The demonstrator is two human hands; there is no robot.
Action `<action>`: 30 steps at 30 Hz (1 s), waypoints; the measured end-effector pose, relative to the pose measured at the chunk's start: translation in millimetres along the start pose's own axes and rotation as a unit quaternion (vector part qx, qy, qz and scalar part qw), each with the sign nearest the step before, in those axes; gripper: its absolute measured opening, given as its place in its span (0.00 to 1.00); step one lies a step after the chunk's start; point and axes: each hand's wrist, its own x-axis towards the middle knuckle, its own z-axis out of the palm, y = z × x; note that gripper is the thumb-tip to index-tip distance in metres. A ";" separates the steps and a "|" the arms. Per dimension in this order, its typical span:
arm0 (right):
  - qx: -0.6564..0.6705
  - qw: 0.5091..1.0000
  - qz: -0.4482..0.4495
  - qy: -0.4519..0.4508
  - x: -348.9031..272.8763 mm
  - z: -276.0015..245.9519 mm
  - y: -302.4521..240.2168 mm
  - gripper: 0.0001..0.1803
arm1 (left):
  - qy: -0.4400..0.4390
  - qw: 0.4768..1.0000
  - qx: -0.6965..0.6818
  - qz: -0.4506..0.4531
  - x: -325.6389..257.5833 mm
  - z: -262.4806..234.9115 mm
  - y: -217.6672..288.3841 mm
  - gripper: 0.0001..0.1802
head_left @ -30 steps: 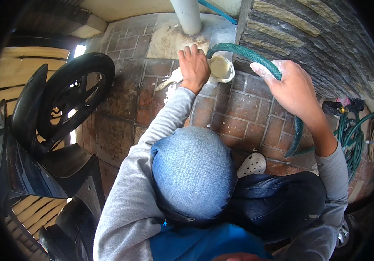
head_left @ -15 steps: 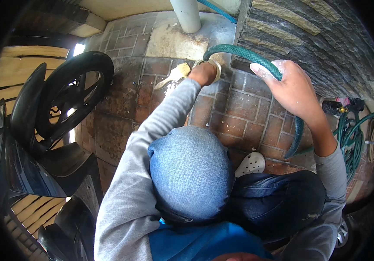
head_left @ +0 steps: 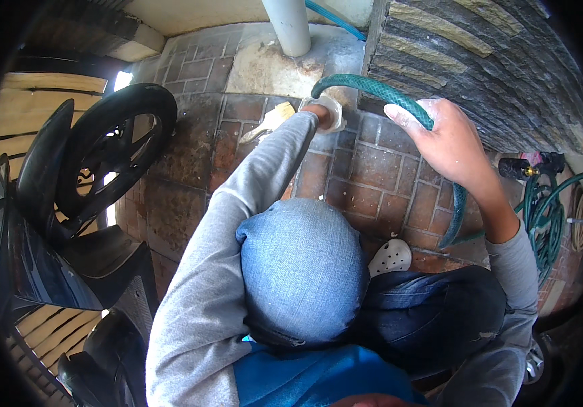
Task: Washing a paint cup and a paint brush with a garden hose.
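My right hand [head_left: 451,139] is closed around a green garden hose [head_left: 373,85], its thumb along the top. The hose arches left from that hand, its end bent down over a pale, wide-rimmed container [head_left: 338,115] on the brick floor. My left hand [head_left: 320,117] reaches down into this container; its fingers are hidden inside. White residue shows on my right thumb and knuckles. Just left of the container lies a paintbrush [head_left: 264,125] with pale bristles and a light handle.
A motorcycle with a black front wheel [head_left: 118,152] stands at the left. A white pipe [head_left: 290,30] rises behind the container. A rough stone wall [head_left: 481,74] runs along the right, with a coiled green hose [head_left: 546,224] beyond it. Near my knees is a white clog [head_left: 391,258].
My left hand has gone deeper into the container, so less of it shows. My right hand still holds the hose and has barely shifted.
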 end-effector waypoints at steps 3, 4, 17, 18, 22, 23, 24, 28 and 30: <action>-0.003 1.000 0.013 0.001 -0.5 -0.4 1.0 0.24 | -0.057 0.997 -0.043 -0.030 0.2 -5.0 -4.8 0.26; 0.010 1.000 0.014 -0.011 0.7 -0.8 1.5 0.24 | -0.032 0.996 -0.074 -0.036 -0.5 -7.1 -5.1 0.25; 0.027 1.000 -0.008 0.001 -2.4 1.5 2.0 0.24 | -0.040 0.997 -0.056 -0.036 -3.5 -10.8 10.2 0.27; 0.025 1.000 -0.006 -0.001 -2.3 1.6 1.9 0.24 | -0.040 0.997 -0.057 -0.037 -2.4 -10.0 7.7 0.27; 0.036 0.999 -0.009 -0.004 -1.5 0.8 3.7 0.23 | -0.043 0.993 -0.087 -0.063 4.6 -5.8 -9.7 0.27; 0.037 0.999 0.004 -0.009 -1.5 1.2 4.3 0.23 | -0.038 0.992 -0.099 -0.070 7.6 -4.2 -13.8 0.27; 0.045 0.999 -0.007 -0.011 -1.2 1.5 4.8 0.23 | -0.041 0.995 -0.087 -0.039 12.0 -2.8 -15.6 0.30; 0.035 0.999 -0.013 -0.005 2.6 4.8 5.6 0.23 | -0.101 0.994 -0.031 -0.032 23.0 0.8 -20.6 0.31; 0.046 0.998 -0.031 0.012 2.4 6.0 5.5 0.23 | -0.088 0.994 -0.042 -0.038 23.3 1.1 -19.2 0.30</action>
